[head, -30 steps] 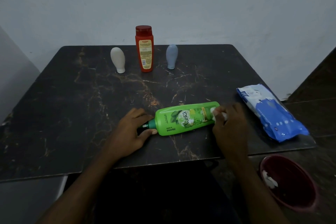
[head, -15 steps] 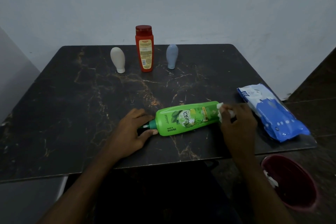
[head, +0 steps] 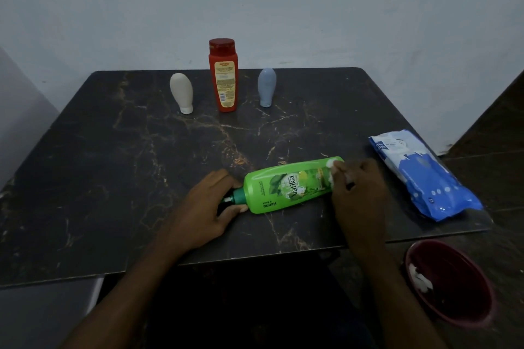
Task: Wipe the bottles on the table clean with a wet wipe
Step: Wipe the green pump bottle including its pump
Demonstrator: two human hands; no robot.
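Four bottles on the table (head: 113,178). Green Vatika bottle (head: 289,188) lies near the front edge; left hand (head: 204,207) grips its neck. Right hand (head: 360,195) pinches the wet wipe (head: 330,164), which has moved back from the base end onto the label, so wiping likely continues. Cream bottle (head: 181,93), red bottle (head: 224,79) and blue bottle (head: 266,88) stand along the far edge.

Both bare forearms reach in from the lower edge, angled slightly toward each other. The left hand (head: 205,208) lies palm down, thumb and fingers curled round the neck of the green bottle (head: 286,188). The right hand (head: 360,193) — knuckles up, fingers bent — pinches a wet wipe (head: 330,164) against the bottle's base end.
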